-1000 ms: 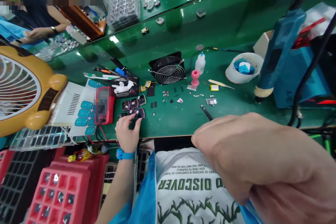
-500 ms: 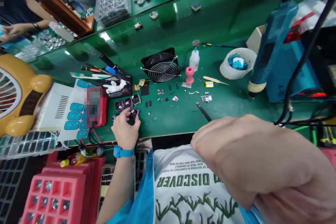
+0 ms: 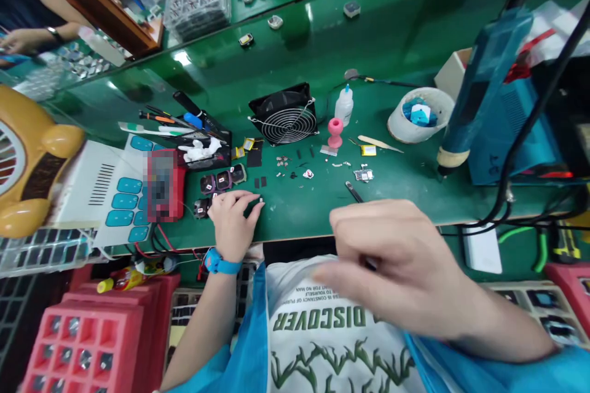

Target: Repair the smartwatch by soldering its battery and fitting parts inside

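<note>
My left hand (image 3: 234, 221) is over the bench's near edge, its thumb and forefinger apart beside a tiny white piece (image 3: 261, 200). Its other fingers cover part of the dark watch-like cases. More such cases (image 3: 223, 180) sit just behind it. My right hand (image 3: 391, 258) is raised in front of my shirt, its fingers curled and the thumb blurred; whatever it may hold is hidden. Black-handled tweezers (image 3: 354, 191) lie on the bench beyond it. Small black pads (image 3: 260, 182), a little circuit board (image 3: 364, 175) and a yellow battery (image 3: 369, 150) lie farther back.
A fan (image 3: 288, 116), a white bottle (image 3: 344, 104) and a white tub (image 3: 417, 115) stand toward the back. An electric screwdriver (image 3: 474, 86) hangs at right. A red meter (image 3: 166, 187) stands left. Other people's hands show at top left.
My left hand has shifted right, from a dark case toward the tiny white piece, with its fingertips off the case. My right hand has turned, its thumb now showing, and moved back toward my body.
</note>
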`<state>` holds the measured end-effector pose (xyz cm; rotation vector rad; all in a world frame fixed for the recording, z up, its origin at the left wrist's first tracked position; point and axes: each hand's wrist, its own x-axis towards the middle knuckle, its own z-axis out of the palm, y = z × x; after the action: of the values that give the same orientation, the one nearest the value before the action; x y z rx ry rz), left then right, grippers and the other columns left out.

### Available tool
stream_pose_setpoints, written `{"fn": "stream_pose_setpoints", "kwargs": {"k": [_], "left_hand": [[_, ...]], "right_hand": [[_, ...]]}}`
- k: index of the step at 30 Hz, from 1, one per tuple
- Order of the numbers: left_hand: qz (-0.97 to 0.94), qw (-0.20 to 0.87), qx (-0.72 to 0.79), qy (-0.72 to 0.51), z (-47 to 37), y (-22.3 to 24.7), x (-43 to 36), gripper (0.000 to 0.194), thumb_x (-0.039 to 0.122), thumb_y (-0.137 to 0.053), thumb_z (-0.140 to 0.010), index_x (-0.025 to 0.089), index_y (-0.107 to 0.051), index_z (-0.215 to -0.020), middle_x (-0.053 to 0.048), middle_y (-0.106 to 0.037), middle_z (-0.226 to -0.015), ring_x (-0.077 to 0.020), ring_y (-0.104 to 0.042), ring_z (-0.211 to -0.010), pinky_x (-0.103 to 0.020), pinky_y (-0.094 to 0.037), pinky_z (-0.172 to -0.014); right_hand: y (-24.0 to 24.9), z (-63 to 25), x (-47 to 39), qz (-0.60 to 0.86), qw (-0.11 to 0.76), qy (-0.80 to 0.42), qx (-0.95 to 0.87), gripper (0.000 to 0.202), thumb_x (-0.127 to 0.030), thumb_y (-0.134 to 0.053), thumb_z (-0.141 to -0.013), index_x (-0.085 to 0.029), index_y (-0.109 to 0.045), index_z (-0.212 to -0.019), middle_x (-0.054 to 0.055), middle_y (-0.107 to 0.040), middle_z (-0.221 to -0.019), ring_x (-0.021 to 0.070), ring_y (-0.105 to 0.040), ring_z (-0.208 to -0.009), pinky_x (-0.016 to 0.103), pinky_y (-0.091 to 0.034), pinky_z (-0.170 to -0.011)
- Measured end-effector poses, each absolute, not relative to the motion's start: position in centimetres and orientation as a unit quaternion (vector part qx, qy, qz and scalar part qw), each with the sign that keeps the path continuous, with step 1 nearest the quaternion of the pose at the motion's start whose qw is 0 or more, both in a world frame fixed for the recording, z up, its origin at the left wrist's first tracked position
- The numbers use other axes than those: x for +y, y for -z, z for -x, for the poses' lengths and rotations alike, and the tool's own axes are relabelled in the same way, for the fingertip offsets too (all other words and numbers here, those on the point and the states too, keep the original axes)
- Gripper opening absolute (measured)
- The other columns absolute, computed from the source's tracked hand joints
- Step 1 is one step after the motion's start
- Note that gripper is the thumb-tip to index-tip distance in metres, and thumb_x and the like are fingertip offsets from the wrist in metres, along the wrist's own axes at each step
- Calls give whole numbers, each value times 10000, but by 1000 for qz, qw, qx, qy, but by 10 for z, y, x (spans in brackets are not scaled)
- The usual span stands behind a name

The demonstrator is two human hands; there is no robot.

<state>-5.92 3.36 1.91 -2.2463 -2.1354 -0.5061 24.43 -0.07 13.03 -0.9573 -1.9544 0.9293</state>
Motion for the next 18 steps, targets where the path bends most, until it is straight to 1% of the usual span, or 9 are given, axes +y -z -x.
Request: {"fn": "stream_pose_setpoints", "kwargs": {"k": [1, 3, 6, 7, 9, 11, 14, 16, 18], "left_hand": [[715, -3, -680, 161, 59, -18, 35, 126, 338, -693, -953, 269, -799, -948, -76, -762, -1017, -320, -628, -1041, -505, -452, -980], [716, -12, -678, 164, 58, -18, 36, 134, 326, -678, -962, 276, -794, -915, -61, -763, -983, -304, -630, -1028, -488, -447, -977], [719, -20, -674, 168, 58, -20, 35, 143, 325, -676, -966, 269, -782, -888, -56, -767, -964, -299, -630, -1028, -473, -440, -957], [720, -22, -671, 173, 57, -20, 34, 150, 329, -674, -969, 266, -777, -881, -54, -769, -959, -298, -632, -1029, -468, -439, -948], [735, -36, -650, 188, 53, -21, 32, 173, 336, -653, -991, 263, -769, -885, -41, -776, -946, -281, -647, -1009, -462, -442, -944], [759, -62, -614, 207, 46, -21, 30, 209, 351, -622, -1018, 258, -768, -902, -27, -780, -928, -258, -664, -973, -448, -460, -937], [784, -86, -572, 225, 34, -17, 30, 265, 372, -582, -1045, 247, -774, -912, -25, -776, -933, -235, -679, -932, -407, -506, -872], [789, -84, -561, 238, 28, -14, 29, 289, 357, -554, -1058, 236, -777, -919, -34, -766, -941, -223, -684, -906, -382, -531, -829], [788, -79, -555, 256, 25, -11, 29, 281, 329, -543, -1062, 227, -776, -942, -39, -759, -948, -214, -692, -890, -370, -554, -824]], "right_hand": [[-126, -241, 20, 370, 370, -355, -775, 551, -431, -550, -1078, -209, -443, -585, -73, -424, -547, 60, -409, -499, 217, -320, -513], [-108, -244, 43, 427, 341, -269, -793, 478, -406, -543, -1084, -208, -495, -651, -60, -485, -590, 73, -444, -523, 228, -336, -542], [-66, -261, 41, 541, 229, -101, -803, 476, -527, -443, -1093, -207, -562, -762, 15, -597, -716, 145, -541, -616, 286, -349, -581], [-52, -267, 37, 564, 193, -65, -800, 498, -562, -391, -1095, -206, -573, -798, 37, -614, -746, 167, -552, -627, 301, -335, -567], [-31, -277, 28, 583, 147, -27, -799, 531, -577, -317, -1100, -206, -573, -818, 62, -624, -766, 194, -572, -647, 319, -319, -553], [-20, -280, 23, 587, 127, -22, -799, 510, -534, -314, -1108, -211, -565, -802, 67, -628, -763, 206, -598, -676, 321, -326, -559], [-14, -279, 25, 585, 136, -54, -798, 437, -427, -362, -1105, -216, -560, -778, 58, -630, -739, 206, -619, -688, 320, -351, -579], [-15, -276, 28, 582, 172, -100, -789, 403, -395, -380, -1098, -215, -570, -791, 49, -638, -732, 196, -618, -657, 320, -371, -579], [-18, -274, 29, 577, 231, -166, -766, 373, -416, -418, -1088, -216, -580, -819, 33, -643, -717, 179, -619, -625, 307, -409, -575]]}}
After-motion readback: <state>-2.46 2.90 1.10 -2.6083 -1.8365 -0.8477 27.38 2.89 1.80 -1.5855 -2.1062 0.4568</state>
